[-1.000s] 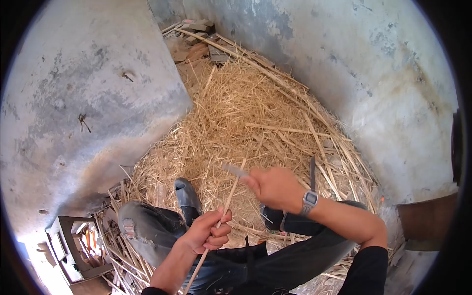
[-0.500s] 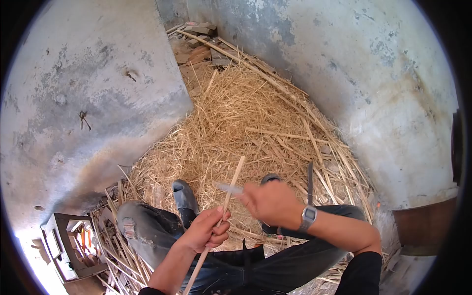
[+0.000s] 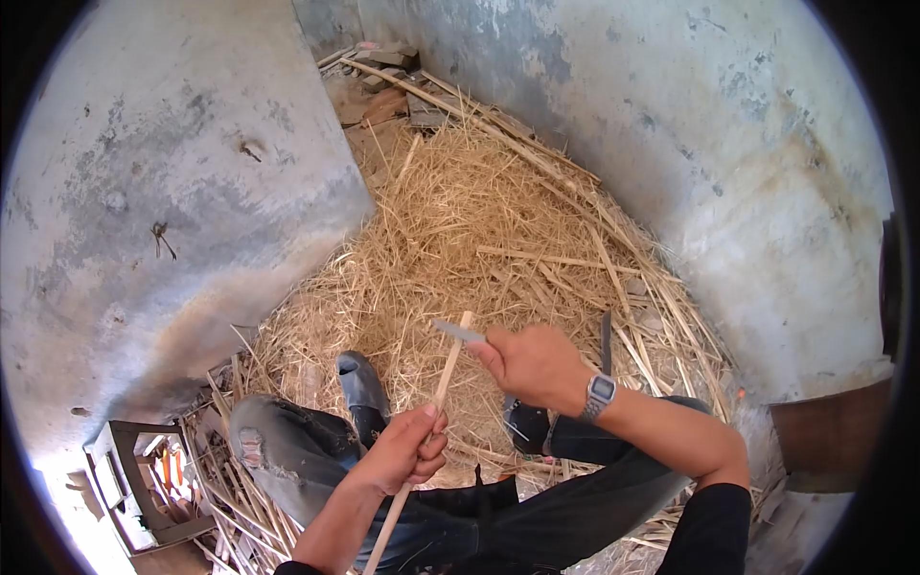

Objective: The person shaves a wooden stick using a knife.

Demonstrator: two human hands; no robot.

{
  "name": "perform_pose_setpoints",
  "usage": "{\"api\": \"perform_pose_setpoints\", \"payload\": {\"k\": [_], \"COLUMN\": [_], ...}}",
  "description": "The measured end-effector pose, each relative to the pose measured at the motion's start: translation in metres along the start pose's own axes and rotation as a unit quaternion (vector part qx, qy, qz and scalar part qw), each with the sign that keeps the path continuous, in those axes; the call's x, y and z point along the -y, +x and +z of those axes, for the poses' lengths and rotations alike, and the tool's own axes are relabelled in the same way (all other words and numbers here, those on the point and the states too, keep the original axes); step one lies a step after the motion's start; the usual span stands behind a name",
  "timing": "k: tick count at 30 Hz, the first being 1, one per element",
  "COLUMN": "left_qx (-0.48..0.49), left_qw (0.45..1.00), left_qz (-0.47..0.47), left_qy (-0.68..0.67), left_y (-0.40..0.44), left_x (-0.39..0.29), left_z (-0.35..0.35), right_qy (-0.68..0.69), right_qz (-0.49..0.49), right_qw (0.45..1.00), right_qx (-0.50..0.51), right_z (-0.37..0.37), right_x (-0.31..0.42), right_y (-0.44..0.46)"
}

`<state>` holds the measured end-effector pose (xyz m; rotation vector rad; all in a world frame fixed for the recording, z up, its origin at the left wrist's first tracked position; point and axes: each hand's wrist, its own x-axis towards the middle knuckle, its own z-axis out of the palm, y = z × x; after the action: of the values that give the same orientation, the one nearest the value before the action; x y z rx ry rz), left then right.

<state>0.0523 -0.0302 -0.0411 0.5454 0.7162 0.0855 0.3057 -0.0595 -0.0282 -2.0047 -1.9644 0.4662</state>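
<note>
My left hand (image 3: 410, 448) is wrapped round a long pale strip of wood or bamboo (image 3: 448, 369), which slants up and slightly right from my lap. In my right hand (image 3: 537, 366), closed in a fist, is a knife (image 3: 458, 331). Its grey blade points left and lies across the strip near the upper end; its handle is hidden by my fingers. A wristwatch (image 3: 600, 391) sits on my right wrist. Both hands are above my bent legs in dark trousers (image 3: 575, 498).
Thin shavings (image 3: 460, 211) cover the floor ahead. Long strips (image 3: 546, 163) lie along the right wall (image 3: 728, 144). Bricks (image 3: 393, 57) are heaped in the far corner. At lower left stands an open-framed box (image 3: 125, 479) beside more strips. A dark flat bar (image 3: 606, 343) stands beyond my right arm.
My right hand and the knife have moved up along the strip toward its tip. My left hand keeps its hold in nearly the same place.
</note>
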Motion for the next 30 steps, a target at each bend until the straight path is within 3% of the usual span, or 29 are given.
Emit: {"api": "perform_pose_setpoints", "payload": {"k": [4,6,8,11,17,21,24,26,28,30], "left_qx": [0.005,-0.001,0.010,0.010,-0.077,-0.081,-0.094,-0.096,-0.101,-0.103], "left_qw": [0.999,0.999,1.000,0.994,0.977,0.974,0.974,0.963,0.972,0.979], "left_qz": [0.008,0.005,-0.001,0.060,0.124,0.118,0.101,0.135,0.098,0.078], "left_qy": [0.032,0.046,0.017,0.090,0.155,0.174,0.179,0.212,0.186,0.156], "left_y": [0.002,-0.004,-0.005,-0.003,0.001,-0.001,0.007,0.009,0.001,0.001], "left_x": [0.002,0.003,0.001,0.002,0.006,0.010,0.012,0.019,0.015,0.012], "left_z": [0.001,-0.002,-0.003,-0.001,0.007,0.001,0.002,-0.002,-0.002,-0.002], "right_qy": [0.010,0.003,-0.006,0.018,0.049,0.019,-0.012,-0.006,-0.010,-0.030], "right_qz": [-0.060,-0.072,0.044,0.038,-0.070,-0.012,-0.017,-0.077,-0.058,0.026], "right_qw": [0.996,0.997,0.997,0.994,0.996,1.000,0.999,0.995,0.998,0.998], "right_qx": [0.059,0.025,-0.068,-0.098,0.006,-0.001,0.029,0.055,0.027,-0.039], "right_z": [0.001,0.010,-0.001,-0.014,0.013,0.006,0.010,0.020,0.014,-0.001], "right_x": [0.038,0.005,-0.021,-0.010,0.037,0.020,0.027,0.031,0.006,-0.014], "right_y": [-0.026,-0.011,0.011,0.004,-0.030,-0.014,-0.022,-0.028,-0.010,0.007]}}
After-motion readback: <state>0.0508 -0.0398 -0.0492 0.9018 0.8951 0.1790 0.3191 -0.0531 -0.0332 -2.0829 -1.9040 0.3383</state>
